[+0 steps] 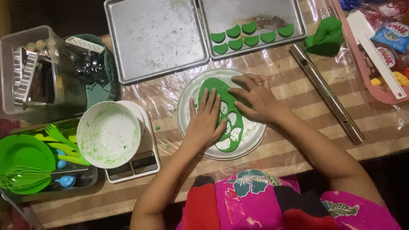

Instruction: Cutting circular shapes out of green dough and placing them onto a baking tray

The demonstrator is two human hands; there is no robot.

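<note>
A flat sheet of green dough (232, 127) with several round holes cut in it lies on a round metal plate (189, 96) in the middle of the table. My left hand (205, 121) rests flat on the dough's left side, fingers spread. Flat as well, my right hand (253, 97) presses on the upper right part of the sheet. Neither hand grips anything. Several green half-moon dough pieces (251, 35) lie in rows on the right metal baking tray (255, 15) behind the plate.
An empty baking tray (153, 38) sits at back left. A metal rolling pin (326, 93) and a green dough lump (326, 37) lie to the right. A white bowl (108, 134) stands on a kitchen scale (136, 164); green utensils (30, 164) and a clear box (30, 68) are at left.
</note>
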